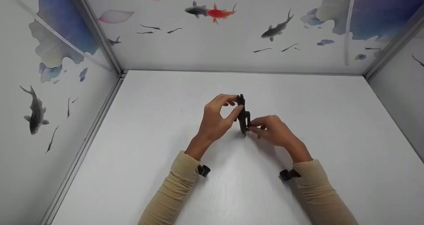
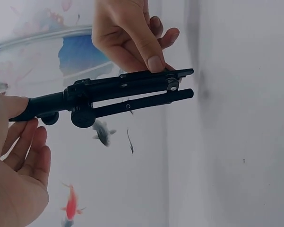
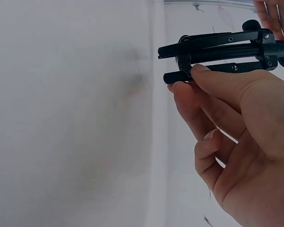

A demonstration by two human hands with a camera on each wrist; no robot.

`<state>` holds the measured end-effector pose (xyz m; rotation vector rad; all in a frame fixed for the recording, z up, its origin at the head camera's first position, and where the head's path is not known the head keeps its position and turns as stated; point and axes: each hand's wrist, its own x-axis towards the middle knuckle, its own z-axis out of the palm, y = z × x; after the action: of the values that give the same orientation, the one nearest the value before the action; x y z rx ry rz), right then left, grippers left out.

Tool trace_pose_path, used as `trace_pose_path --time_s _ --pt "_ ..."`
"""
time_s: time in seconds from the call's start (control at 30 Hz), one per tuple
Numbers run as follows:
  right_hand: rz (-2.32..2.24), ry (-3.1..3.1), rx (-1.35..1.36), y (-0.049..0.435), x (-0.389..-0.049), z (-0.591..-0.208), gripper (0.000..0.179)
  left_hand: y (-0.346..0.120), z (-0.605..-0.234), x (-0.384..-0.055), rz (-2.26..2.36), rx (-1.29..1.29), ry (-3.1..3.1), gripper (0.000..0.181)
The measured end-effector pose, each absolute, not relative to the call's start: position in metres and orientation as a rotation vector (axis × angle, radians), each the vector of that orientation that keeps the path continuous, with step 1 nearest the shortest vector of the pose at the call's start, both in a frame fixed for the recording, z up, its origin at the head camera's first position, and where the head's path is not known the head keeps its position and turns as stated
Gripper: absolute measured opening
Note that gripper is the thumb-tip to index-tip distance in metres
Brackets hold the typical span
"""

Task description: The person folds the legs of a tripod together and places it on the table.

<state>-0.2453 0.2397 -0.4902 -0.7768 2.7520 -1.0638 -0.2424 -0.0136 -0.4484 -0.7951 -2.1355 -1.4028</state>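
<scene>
A small black tripod [image 1: 242, 116] is held upright above the white table in the head view, its legs pointing down. My left hand [image 1: 216, 120] grips its upper end between thumb and fingers. Lower down, my right hand [image 1: 274, 131] pinches the end of one leg. In the left wrist view the tripod [image 2: 118, 90] shows its folded legs lying close beside the centre tube, with a round knob [image 2: 83, 117] at the joint. The right wrist view shows the thumb and index finger of the right hand [image 3: 245, 127] on the lower leg near its tip.
The white tabletop [image 1: 225, 192] spreads beneath both hands. Pale walls [image 1: 245, 57] printed with fish and leaves enclose its back and sides, joined by metal corner rails [image 1: 99, 29]. A small black device sits at each wrist.
</scene>
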Motion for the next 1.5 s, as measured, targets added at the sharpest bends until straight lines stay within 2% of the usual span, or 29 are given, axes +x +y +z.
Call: trace_pose_path --time_s 0.73,1.5 --pt "-1.078 2.923 -0.601 0.261 -0.248 -0.480 0.015 -0.038 -0.463 -0.261 -1.546 -0.640 -2.247 0.034" --pt "-1.089 2.941 -0.474 0.264 -0.249 -0.484 0.013 -0.050 -0.487 -0.271 -1.606 -0.518 -2.395 0.024"
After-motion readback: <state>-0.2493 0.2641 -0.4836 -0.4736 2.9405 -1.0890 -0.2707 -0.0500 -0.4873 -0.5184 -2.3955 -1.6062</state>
